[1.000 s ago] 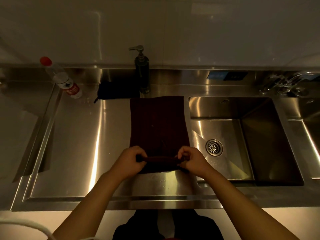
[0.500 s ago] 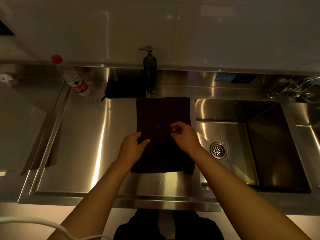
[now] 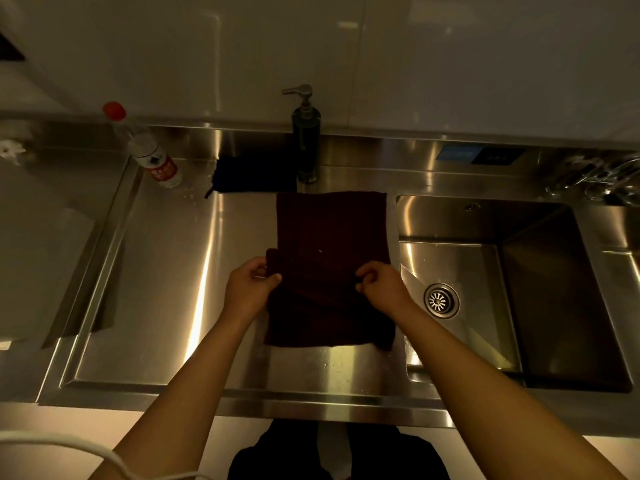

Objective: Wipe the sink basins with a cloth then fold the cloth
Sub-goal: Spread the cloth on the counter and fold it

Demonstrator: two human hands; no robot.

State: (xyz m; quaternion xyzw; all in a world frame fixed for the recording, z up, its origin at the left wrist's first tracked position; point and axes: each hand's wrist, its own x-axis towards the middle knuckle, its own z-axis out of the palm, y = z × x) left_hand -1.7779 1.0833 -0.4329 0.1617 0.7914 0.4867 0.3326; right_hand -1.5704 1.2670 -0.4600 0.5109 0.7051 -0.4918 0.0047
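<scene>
A dark maroon cloth point(image 3: 330, 244) lies on the steel counter point(image 3: 166, 289), its right edge running just beside the rim of the sink basin point(image 3: 554, 306) at 3 o'clock. The left hand point(image 3: 247, 289) pinches the cloth's left edge between thumb and curled fingers; the right hand point(image 3: 382, 287) pinches a fold near the right edge the same way. The near edge sits short of the counter's front lip. Bare steel stretches toward 9 o'clock. At 12 o'clock a pump dispenser point(image 3: 306, 140) stands just past the far edge; a red-capped bottle point(image 3: 147, 150) stands near 10 o'clock.
</scene>
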